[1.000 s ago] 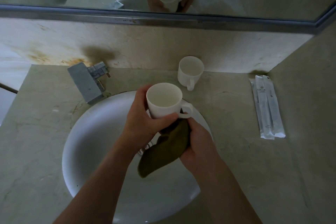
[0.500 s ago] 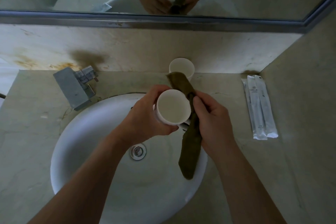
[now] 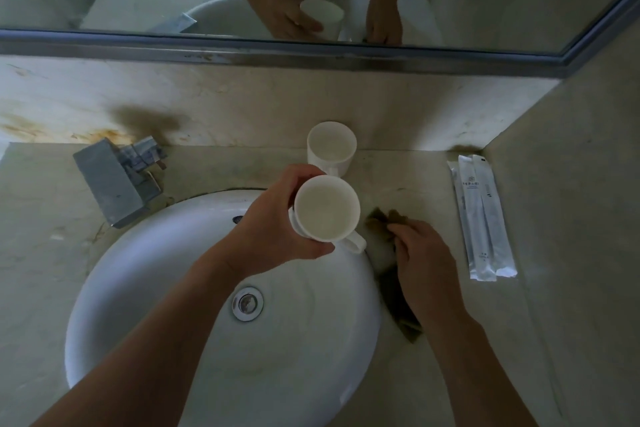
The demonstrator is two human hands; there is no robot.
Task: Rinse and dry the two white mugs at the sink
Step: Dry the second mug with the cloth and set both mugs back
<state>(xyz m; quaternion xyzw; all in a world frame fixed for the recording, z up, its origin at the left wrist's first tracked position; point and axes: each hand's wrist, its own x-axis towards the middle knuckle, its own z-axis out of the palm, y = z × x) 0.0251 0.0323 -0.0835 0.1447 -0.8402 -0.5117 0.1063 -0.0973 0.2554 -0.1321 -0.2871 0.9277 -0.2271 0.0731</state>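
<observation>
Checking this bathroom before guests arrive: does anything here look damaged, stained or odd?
Yes: rust-coloured stains mark the marble backsplash behind the faucet at left. Both mugs look intact.

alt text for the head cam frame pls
Left hand holds a white mug over the sink; right hand presses a green cloth on the counter. Second mug stands behind.

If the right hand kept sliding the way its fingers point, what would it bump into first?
The right hand, pressing the olive cloth on the counter, points up-left toward the back wall. It would probably meet the standing mug first, though depth is hard to judge.
</observation>
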